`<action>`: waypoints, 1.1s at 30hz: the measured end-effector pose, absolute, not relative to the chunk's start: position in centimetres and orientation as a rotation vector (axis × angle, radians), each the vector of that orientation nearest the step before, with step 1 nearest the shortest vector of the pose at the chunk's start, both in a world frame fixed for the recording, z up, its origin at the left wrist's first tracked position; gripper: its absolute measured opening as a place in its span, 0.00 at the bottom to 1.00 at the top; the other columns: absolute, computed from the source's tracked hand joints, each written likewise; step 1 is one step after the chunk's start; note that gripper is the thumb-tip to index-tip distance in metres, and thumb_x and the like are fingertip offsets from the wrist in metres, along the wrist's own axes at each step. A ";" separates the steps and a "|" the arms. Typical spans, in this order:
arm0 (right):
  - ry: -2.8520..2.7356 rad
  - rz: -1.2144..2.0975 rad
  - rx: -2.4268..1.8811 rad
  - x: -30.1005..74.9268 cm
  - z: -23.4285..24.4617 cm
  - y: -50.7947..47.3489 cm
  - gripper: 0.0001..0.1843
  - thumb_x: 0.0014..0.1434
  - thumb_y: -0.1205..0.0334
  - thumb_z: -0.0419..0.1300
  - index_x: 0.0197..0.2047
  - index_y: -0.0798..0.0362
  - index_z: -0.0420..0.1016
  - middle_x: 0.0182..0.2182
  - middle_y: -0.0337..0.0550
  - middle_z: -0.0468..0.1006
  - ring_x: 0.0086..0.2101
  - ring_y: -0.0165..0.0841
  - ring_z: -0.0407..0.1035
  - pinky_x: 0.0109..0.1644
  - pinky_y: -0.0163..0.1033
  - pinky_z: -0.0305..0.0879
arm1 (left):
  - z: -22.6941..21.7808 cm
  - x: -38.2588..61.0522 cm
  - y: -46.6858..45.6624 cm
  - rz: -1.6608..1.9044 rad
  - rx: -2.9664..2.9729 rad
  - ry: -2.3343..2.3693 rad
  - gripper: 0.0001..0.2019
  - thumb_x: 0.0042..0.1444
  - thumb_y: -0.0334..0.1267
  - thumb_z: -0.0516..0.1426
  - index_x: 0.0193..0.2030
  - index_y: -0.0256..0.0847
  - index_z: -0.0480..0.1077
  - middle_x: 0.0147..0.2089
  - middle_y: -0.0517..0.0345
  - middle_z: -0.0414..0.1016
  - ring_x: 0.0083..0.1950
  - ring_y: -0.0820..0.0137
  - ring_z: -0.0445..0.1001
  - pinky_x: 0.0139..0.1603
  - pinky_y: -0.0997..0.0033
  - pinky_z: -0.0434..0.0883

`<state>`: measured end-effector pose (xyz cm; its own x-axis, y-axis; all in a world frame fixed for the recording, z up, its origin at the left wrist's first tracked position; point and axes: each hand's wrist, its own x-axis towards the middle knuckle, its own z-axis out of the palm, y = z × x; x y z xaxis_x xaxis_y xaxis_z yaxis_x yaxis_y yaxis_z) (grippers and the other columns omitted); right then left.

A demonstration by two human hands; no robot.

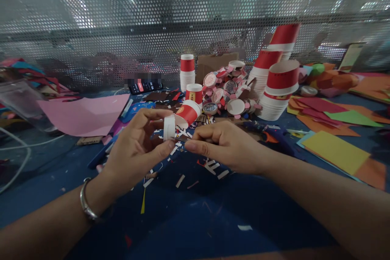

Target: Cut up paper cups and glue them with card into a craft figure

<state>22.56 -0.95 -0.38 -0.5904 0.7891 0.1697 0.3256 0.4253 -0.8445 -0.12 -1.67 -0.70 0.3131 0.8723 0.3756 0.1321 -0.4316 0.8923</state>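
Observation:
My left hand [137, 142] is closed on a short white paper cup base [169, 127], holding it on edge between thumb and fingers. Close to its right, my right hand [225, 144] pinches a thin, dark, flat piece [180, 139] whose tip meets the lower edge of the cup base near my left thumb. What this piece is, I cannot make out. Just behind the hands, a red and white paper cup [188, 113] lies tilted. Another paper cup [195, 92] stands upside down behind it.
Stacked paper cups [272, 107] rise at the right, beside a heap of decorated cup bases [236, 106]. Coloured paper [338, 150] lies far right, pink paper [88, 113] at left. A phone [146, 87] rests near the perforated metal screen [146, 44]. Paper scraps [213, 166] litter the blue table [183, 227].

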 end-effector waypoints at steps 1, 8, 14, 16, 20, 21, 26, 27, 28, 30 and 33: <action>-2.120 1.086 -0.942 22.6 -0.4 -0.9 0.25 0.66 0.43 0.61 0.27 0.53 0.67 0.23 0.33 0.65 0.25 0.27 0.58 0.29 0.35 0.53 | -0.7 -0.1 -1.7 1.179 1.787 0.907 0.19 0.58 0.37 0.66 0.54 0.49 0.69 0.54 0.53 0.75 0.58 0.58 0.75 0.45 0.65 0.78; -2.058 1.137 -0.958 22.9 -0.3 -0.5 0.26 0.66 0.39 0.60 0.27 0.53 0.67 0.23 0.33 0.62 0.25 0.27 0.56 0.29 0.36 0.51 | -0.7 0.1 -1.7 1.182 1.828 0.918 0.17 0.58 0.33 0.65 0.53 0.45 0.69 0.56 0.51 0.74 0.56 0.62 0.75 0.43 0.67 0.77; -2.067 1.143 -0.949 22.9 -0.2 -0.4 0.27 0.66 0.40 0.61 0.26 0.52 0.66 0.23 0.33 0.62 0.25 0.27 0.56 0.29 0.37 0.51 | -0.5 0.2 -1.8 1.178 1.857 0.893 0.17 0.57 0.32 0.64 0.53 0.45 0.70 0.54 0.52 0.75 0.54 0.62 0.75 0.44 0.65 0.77; -2.072 1.141 -0.949 22.9 -0.2 -0.5 0.27 0.67 0.40 0.60 0.27 0.52 0.66 0.23 0.33 0.62 0.25 0.27 0.56 0.29 0.37 0.50 | -0.5 0.2 -1.8 1.179 1.883 0.903 0.18 0.57 0.31 0.64 0.53 0.45 0.71 0.54 0.52 0.75 0.55 0.61 0.75 0.44 0.65 0.77; -2.074 1.158 -0.947 22.9 -0.3 -0.5 0.28 0.67 0.38 0.58 0.27 0.52 0.66 0.23 0.33 0.62 0.25 0.27 0.55 0.29 0.37 0.50 | -0.6 0.0 -1.8 1.169 1.911 0.915 0.18 0.57 0.31 0.63 0.54 0.45 0.71 0.56 0.51 0.75 0.56 0.60 0.75 0.45 0.64 0.77; -2.078 1.158 -0.941 22.9 -0.3 -0.5 0.28 0.68 0.38 0.58 0.27 0.52 0.66 0.23 0.33 0.62 0.25 0.27 0.55 0.29 0.37 0.50 | -0.6 -0.1 -1.9 1.165 1.917 0.916 0.18 0.57 0.30 0.63 0.54 0.45 0.71 0.57 0.51 0.75 0.56 0.60 0.75 0.46 0.65 0.77; -2.096 1.151 -0.908 23.0 -0.3 -0.5 0.28 0.67 0.39 0.58 0.26 0.52 0.63 0.23 0.32 0.58 0.26 0.27 0.53 0.29 0.36 0.49 | -0.8 -0.4 -1.8 1.174 1.962 0.896 0.19 0.58 0.28 0.63 0.54 0.47 0.71 0.64 0.53 0.71 0.59 0.62 0.74 0.48 0.67 0.77; -2.090 1.166 -0.900 23.0 -0.3 -0.5 0.28 0.67 0.39 0.59 0.25 0.52 0.62 0.23 0.32 0.57 0.26 0.27 0.52 0.29 0.36 0.49 | -0.8 -0.4 -1.8 1.180 1.967 0.884 0.18 0.58 0.28 0.63 0.54 0.47 0.71 0.64 0.53 0.71 0.61 0.61 0.73 0.50 0.67 0.77; -2.082 1.185 -0.893 23.0 -0.2 -0.6 0.29 0.66 0.39 0.60 0.25 0.52 0.61 0.23 0.32 0.56 0.25 0.27 0.51 0.28 0.36 0.48 | -0.8 -0.4 -1.8 1.186 1.967 0.871 0.18 0.58 0.28 0.63 0.54 0.47 0.71 0.64 0.53 0.70 0.62 0.61 0.72 0.52 0.66 0.77; -2.074 1.219 -0.882 22.9 -0.1 -0.7 0.29 0.65 0.39 0.61 0.24 0.52 0.60 0.23 0.31 0.55 0.25 0.26 0.50 0.28 0.36 0.47 | -0.9 -0.4 -1.8 1.193 1.963 0.841 0.18 0.59 0.28 0.63 0.54 0.47 0.71 0.65 0.52 0.70 0.65 0.60 0.71 0.56 0.63 0.77; -2.080 1.241 -0.865 22.9 0.0 -0.7 0.30 0.66 0.38 0.60 0.24 0.52 0.60 0.22 0.31 0.55 0.25 0.26 0.50 0.28 0.36 0.47 | -0.8 -0.4 -1.8 1.208 1.962 0.806 0.18 0.58 0.27 0.63 0.53 0.47 0.71 0.65 0.52 0.70 0.67 0.58 0.70 0.59 0.61 0.76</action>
